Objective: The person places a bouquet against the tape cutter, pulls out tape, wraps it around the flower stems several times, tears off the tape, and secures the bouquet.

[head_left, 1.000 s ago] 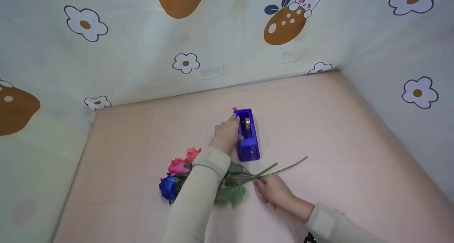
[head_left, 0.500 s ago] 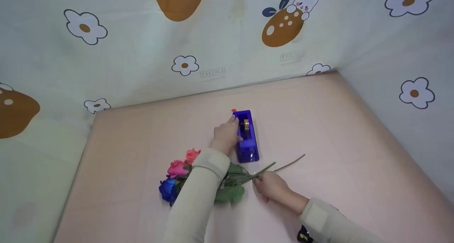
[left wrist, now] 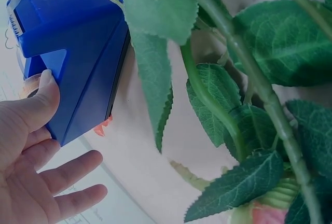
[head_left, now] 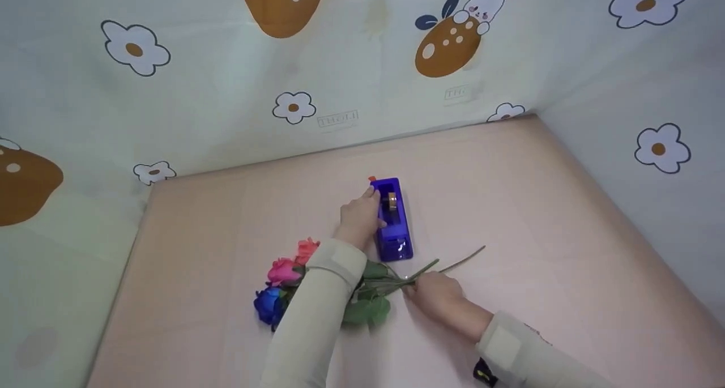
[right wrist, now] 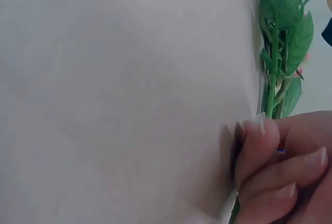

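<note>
Head view: your left arm (head_left: 317,308) reaches forward to the blue plastic tape dispenser (head_left: 395,230) on the pinkish counter (head_left: 510,207). Left wrist: your left hand (left wrist: 28,162) pinches it, two fingers (left wrist: 72,171) sticking out loosely. Right wrist: your right hand (right wrist: 280,172) curls round thin green stems (right wrist: 272,97).

Bare left hand (head_left: 358,217) near the centre of the head view; bare right hand (head_left: 439,297) lower and further right. Long, pale cream sleeves on both arms: left sleeve (head_left: 310,331) plain, at bottom centre; right sleeve (head_left: 558,362) in the lower right, with a small dark reddish marking (head_left: 537,333) along the upper edge. Left cuff (head_left: 338,261) and right cuff (head_left: 494,342) in matching cream, with a lighter, squarish patch (head_left: 506,347) on the right. Below it, a small black object (head_left: 484,372) with a yellowish mark, partly hidden; unclear whether worn. Lower left of the left wrist view: long thumbnail (left wrist: 45,78). Lower right of the right wrist view: fingernails (right wrist: 321,156) reaching past the fingertips.
</note>
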